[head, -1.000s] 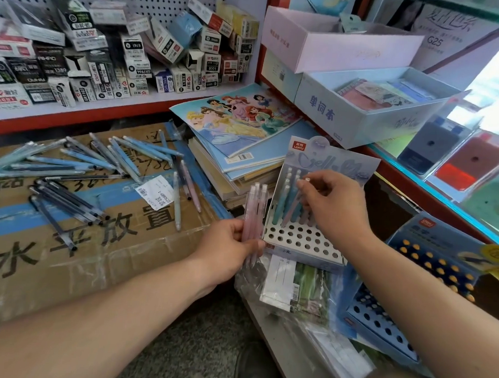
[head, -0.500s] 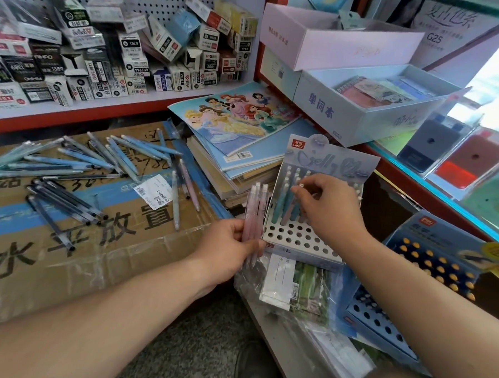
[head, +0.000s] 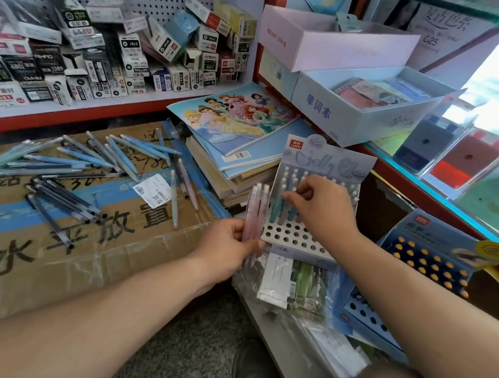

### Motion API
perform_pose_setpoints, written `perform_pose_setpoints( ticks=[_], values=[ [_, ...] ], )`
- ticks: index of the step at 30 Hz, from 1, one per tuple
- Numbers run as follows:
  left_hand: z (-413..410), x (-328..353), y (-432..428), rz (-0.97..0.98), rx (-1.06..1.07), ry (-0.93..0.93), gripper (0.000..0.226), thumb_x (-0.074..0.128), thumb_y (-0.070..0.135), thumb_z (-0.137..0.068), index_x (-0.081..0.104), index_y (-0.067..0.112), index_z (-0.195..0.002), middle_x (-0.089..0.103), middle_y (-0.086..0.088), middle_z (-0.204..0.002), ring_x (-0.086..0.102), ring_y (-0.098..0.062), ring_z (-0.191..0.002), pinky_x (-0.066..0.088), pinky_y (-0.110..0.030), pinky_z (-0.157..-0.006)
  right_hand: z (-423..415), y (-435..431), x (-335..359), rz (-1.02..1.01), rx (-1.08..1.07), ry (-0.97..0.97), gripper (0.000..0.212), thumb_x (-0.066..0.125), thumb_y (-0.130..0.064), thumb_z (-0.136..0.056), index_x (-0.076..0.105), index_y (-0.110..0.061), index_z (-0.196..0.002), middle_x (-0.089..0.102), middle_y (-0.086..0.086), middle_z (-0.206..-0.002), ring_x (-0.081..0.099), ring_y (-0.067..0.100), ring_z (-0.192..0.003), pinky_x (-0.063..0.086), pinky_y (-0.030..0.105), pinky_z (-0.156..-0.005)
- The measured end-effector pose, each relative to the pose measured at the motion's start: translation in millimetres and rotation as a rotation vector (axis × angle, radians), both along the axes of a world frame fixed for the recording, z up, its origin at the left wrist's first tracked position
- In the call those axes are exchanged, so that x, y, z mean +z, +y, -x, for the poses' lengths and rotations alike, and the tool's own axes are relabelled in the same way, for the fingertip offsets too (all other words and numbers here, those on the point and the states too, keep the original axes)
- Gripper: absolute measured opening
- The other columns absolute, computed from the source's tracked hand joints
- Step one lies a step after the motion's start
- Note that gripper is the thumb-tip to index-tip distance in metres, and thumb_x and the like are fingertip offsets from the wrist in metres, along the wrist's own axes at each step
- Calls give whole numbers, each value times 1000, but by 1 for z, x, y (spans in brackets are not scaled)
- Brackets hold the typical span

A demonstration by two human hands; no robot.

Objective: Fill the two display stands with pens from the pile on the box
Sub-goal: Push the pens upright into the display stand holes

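Note:
My left hand (head: 228,248) grips a small bunch of pink pens (head: 255,215) upright, just left of the white display stand (head: 292,237). The stand has a pale blue header card and rows of holes; several pens stand in its back rows. My right hand (head: 316,209) is over the stand, its fingers pinching the top of a pen (head: 286,201) standing in it. A second, blue display stand (head: 429,256) with yellow-tipped pens sits lower right. A pile of blue, dark and pink pens (head: 99,163) lies on the cardboard box (head: 65,266).
A stack of notebooks (head: 239,147) lies between the box and the white stand. Plastic-wrapped packets (head: 295,281) sit under the stand's front. Shelves of small pen boxes (head: 134,52) fill the back, and open cartons (head: 362,108) stand at the upper right.
My right hand has shifted left across the stand's pen rows and now pinches a pen near the left side. My left hand stays put with the pink pens.

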State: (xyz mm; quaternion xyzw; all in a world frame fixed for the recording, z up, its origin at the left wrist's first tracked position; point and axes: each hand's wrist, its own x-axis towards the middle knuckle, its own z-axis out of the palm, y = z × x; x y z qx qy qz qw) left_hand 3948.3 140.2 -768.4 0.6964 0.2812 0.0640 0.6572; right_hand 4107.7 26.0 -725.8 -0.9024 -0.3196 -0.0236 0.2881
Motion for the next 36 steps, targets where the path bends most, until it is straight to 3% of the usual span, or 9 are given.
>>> perform_pose_setpoints(
  ticks=[4,8,11,14,19,24,30,36],
  values=[
    [0,1,-1,4,-29,-12,21,76,10,-89,75,13,-109,79,2,-100,75,-12,-96,60,-33,-91,11,-3,12,-44,-45,38,35,67,-57,-90,61,-23,-93,62,-7,-77,61,11,-72,52,34,-63],
    [2,4,-4,50,-94,-30,21,75,4,-89,75,8,-109,80,-4,-99,76,-18,-93,60,-27,-84,27,-3,18,-285,165,496,15,69,-30,-97,70,-15,-98,68,-2,-69,63,9,-55,52,29,-50],
    [2,1,-6,53,-127,-28,19,75,4,-89,75,7,-108,79,-9,-99,76,-24,-95,60,-37,-91,29,-8,15,-237,253,584,13,66,-18,-99,70,-8,-92,65,-2,-61,61,9,-51,53,29,-50],
    [1,2,-7,-10,-108,-13,20,77,10,-89,77,14,-108,79,-1,-102,74,-18,-99,58,-37,-96,22,-12,17,-291,183,542,17,66,-22,-99,69,-11,-87,67,3,-65,64,16,-55,58,38,-57],
    [-2,4,-2,-62,-60,39,26,78,17,-88,73,20,-114,74,4,-108,70,-12,-104,57,-36,-98,3,-24,20,-361,-30,264,8,68,-34,-97,69,-27,-93,71,-2,-85,71,15,-79,62,34,-71],
    [-1,6,-1,-66,-53,36,34,80,14,-86,72,18,-119,73,8,-113,69,-8,-106,55,-35,-100,-2,-24,11,-292,-69,212,10,67,-34,-97,70,-24,-95,69,-6,-87,67,12,-84,59,33,-75],
    [-1,6,0,-80,-46,18,30,81,11,-84,71,28,-107,74,10,-101,72,-6,-95,59,-24,-88,-3,-19,7,-289,-51,201,10,67,-35,-97,70,-25,-95,69,-7,-87,67,11,-84,58,34,-77],
    [-2,4,1,-101,-73,38,37,81,10,-85,70,21,-119,73,11,-105,68,1,-94,53,-10,-72,-5,-16,-6,-108,-15,140,17,74,-34,-92,68,-22,-103,65,-11,-87,64,9,-82,52,25,-69]
  ],
)
